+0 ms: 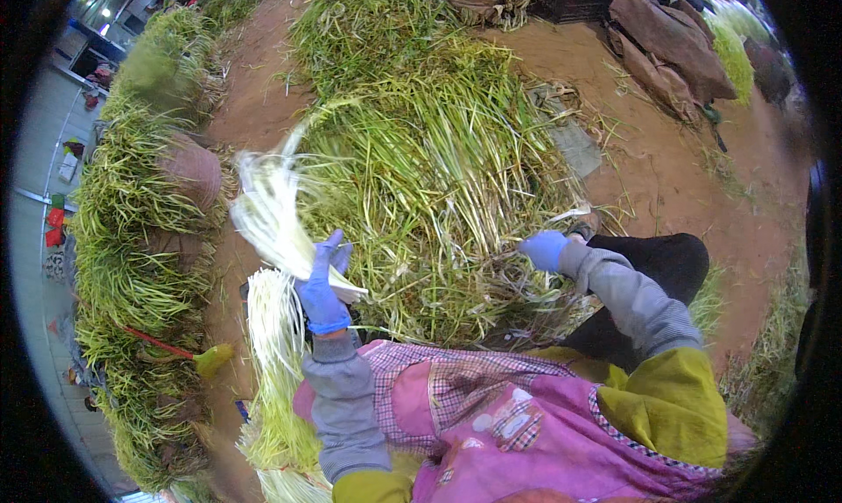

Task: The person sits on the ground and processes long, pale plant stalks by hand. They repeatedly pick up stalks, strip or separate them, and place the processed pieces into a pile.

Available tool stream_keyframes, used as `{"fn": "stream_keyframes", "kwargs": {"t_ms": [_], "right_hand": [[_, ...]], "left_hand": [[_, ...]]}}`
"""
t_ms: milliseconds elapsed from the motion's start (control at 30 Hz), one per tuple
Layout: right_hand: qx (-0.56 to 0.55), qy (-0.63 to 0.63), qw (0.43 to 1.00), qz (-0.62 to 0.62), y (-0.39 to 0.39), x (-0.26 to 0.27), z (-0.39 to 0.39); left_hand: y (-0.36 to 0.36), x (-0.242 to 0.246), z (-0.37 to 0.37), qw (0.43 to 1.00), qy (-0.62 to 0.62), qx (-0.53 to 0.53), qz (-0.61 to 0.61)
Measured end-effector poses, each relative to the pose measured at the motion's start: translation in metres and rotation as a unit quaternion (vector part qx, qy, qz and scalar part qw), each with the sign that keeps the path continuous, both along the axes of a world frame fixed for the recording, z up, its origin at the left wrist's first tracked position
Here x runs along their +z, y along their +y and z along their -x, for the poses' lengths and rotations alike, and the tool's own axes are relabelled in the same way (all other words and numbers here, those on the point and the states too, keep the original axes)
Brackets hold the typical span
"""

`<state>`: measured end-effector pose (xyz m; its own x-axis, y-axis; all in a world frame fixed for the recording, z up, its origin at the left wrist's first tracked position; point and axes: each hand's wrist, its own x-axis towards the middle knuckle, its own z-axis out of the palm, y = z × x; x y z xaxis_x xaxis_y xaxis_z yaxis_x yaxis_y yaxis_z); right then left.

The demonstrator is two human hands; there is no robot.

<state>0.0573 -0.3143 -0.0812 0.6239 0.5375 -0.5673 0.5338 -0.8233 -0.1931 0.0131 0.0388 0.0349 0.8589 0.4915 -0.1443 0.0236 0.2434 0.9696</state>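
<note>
My left hand [322, 292], in a blue glove, grips a bunch of long white plant stems [273, 217], probably chives or a similar leafy vegetable. The bunch fans out up and to the left, its far end blurred. My right hand [544, 250], also gloved in blue, is at the near right edge of a broad pile of green and yellowish stalks [421, 174]. Its fingertips meet the stalks' pale ends, and whether they hold any is hidden. Just beneath my left hand lies a stack of cleaned white stems [276, 312] with yellow-green leaf ends.
A long row of leafy green bundles [138, 220] runs along the left, with a red-handled brush or broom [210, 358] by it. Brown sacking [677, 49] lies at the upper right. A grey flat scrap [572, 138] is on the reddish dirt floor [658, 167]. My bent dark-trousered leg [664, 266] is at right.
</note>
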Motion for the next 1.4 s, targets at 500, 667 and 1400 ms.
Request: {"fn": "stream_keyframes", "kwargs": {"t_ms": [500, 667, 1400], "right_hand": [[-0.316, 0.105, 0.797, -0.504, 0.117, -0.02, -0.07], [-0.379, -0.022, 0.873, -0.306, 0.106, -0.04, -0.072], [-0.38, 0.241, 0.664, -0.597, 0.179, 0.09, 0.017]], "left_hand": [[-0.055, -0.024, -0.007, 0.972, 0.159, -0.091, 0.149], [-0.05, -0.016, 0.004, 0.975, 0.126, -0.073, 0.169], [-0.039, -0.018, 0.013, 0.996, 0.073, -0.031, 0.036]]}}
